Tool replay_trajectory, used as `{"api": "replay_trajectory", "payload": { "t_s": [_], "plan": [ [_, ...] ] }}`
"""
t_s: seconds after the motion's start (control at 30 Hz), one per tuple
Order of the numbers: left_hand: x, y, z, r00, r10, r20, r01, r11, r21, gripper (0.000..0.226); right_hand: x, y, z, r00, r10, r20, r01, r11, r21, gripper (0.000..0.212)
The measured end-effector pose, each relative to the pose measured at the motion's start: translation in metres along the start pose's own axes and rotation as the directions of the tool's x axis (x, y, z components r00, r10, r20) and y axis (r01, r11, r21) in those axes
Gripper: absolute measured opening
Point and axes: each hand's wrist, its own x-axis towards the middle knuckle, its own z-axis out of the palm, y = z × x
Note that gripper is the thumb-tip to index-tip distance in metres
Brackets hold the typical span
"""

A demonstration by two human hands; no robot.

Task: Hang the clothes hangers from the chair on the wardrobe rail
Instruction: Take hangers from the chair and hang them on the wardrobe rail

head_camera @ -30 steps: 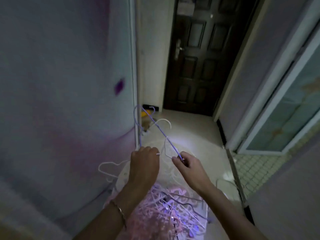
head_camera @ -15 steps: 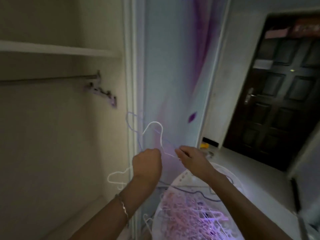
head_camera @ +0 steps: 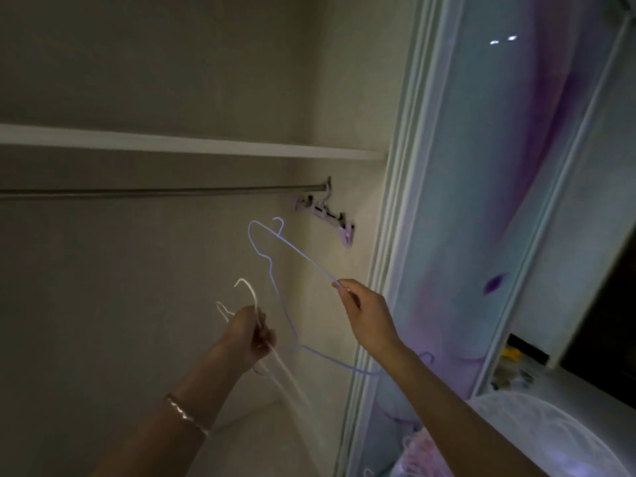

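Note:
My right hand (head_camera: 370, 315) pinches a thin blue wire hanger (head_camera: 275, 266) by one arm, its hook raised toward the rail's right end. My left hand (head_camera: 249, 333) grips white wire hangers (head_camera: 249, 297), hooks pointing up, lower and to the left. The metal wardrobe rail (head_camera: 155, 191) runs horizontally under a white shelf (head_camera: 189, 144). One pale purple hanger (head_camera: 327, 215) hangs at the rail's right end. The white chair (head_camera: 557, 432) with pink hangers (head_camera: 425, 456) sits at the bottom right.
The wardrobe's sliding door (head_camera: 499, 201), pale blue with purple patterns, stands just right of my right hand behind its white frame (head_camera: 395, 235). A dark door (head_camera: 612, 304) is at the far right edge. The wardrobe's back wall is bare.
My view swung left and up from the hallway into the wardrobe. Both hands rose with their hangers from above the chair toward the rail, and the blue hanger now sits apart from the white ones.

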Motion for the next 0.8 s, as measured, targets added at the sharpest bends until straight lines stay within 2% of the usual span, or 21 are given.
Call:
{"api": "replay_trajectory", "payload": {
  "t_s": [0.13, 0.23, 0.3, 0.33, 0.4, 0.47, 0.53, 0.57, 0.67, 0.73, 0.8],
  "plan": [
    [0.020, 0.024, -0.037, 0.991, 0.026, -0.133, -0.019, 0.998, 0.054, 0.042, 0.021, -0.006, 0.014, 0.992, 0.040, -0.121, -0.036, 0.999, 0.036, 0.021],
    [0.031, 0.041, -0.063, 0.982, 0.078, -0.172, -0.073, 0.997, 0.031, 0.067, 0.035, -0.001, 0.020, 0.995, 0.040, -0.096, -0.029, 0.993, 0.113, 0.018],
    [0.036, 0.049, -0.079, 0.980, 0.104, -0.168, -0.108, 0.994, -0.016, 0.083, 0.042, 0.003, 0.025, 0.989, 0.119, -0.085, -0.101, 0.976, 0.194, 0.020],
    [0.037, 0.051, -0.085, 0.985, 0.098, -0.144, -0.106, 0.993, -0.052, 0.088, 0.043, 0.006, 0.026, 0.976, 0.207, -0.073, -0.181, 0.946, 0.268, 0.022],
    [0.040, 0.055, -0.095, 0.997, 0.071, -0.039, -0.076, 0.987, -0.141, 0.094, 0.045, 0.012, 0.033, 0.906, 0.422, 0.037, -0.391, 0.799, 0.456, 0.025],
    [0.037, 0.055, -0.095, 0.994, 0.021, 0.109, 0.000, 0.981, -0.192, 0.097, 0.039, 0.020, 0.037, 0.800, 0.549, 0.244, -0.574, 0.579, 0.579, 0.023],
    [0.030, 0.055, -0.084, 0.955, 0.002, 0.296, 0.067, 0.973, -0.222, 0.106, 0.032, 0.032, 0.049, 0.681, 0.598, 0.423, -0.710, 0.398, 0.581, 0.022],
    [0.028, 0.055, -0.077, 0.929, 0.005, 0.371, 0.090, 0.967, -0.237, 0.110, 0.027, 0.037, 0.057, 0.623, 0.614, 0.484, -0.763, 0.339, 0.551, 0.022],
    [0.027, 0.054, -0.056, 0.874, 0.054, 0.483, 0.073, 0.968, -0.240, 0.095, 0.017, 0.045, 0.082, 0.503, 0.663, 0.554, -0.852, 0.271, 0.449, 0.023],
    [0.027, 0.054, -0.040, 0.864, 0.096, 0.494, 0.017, 0.975, -0.221, 0.074, 0.012, 0.045, 0.095, 0.479, 0.688, 0.546, -0.871, 0.294, 0.394, 0.024],
    [0.030, 0.053, -0.027, 0.889, 0.120, 0.442, -0.051, 0.985, -0.164, 0.046, 0.009, 0.044, 0.103, 0.458, 0.702, 0.545, -0.886, 0.307, 0.348, 0.024]
  ]
}}
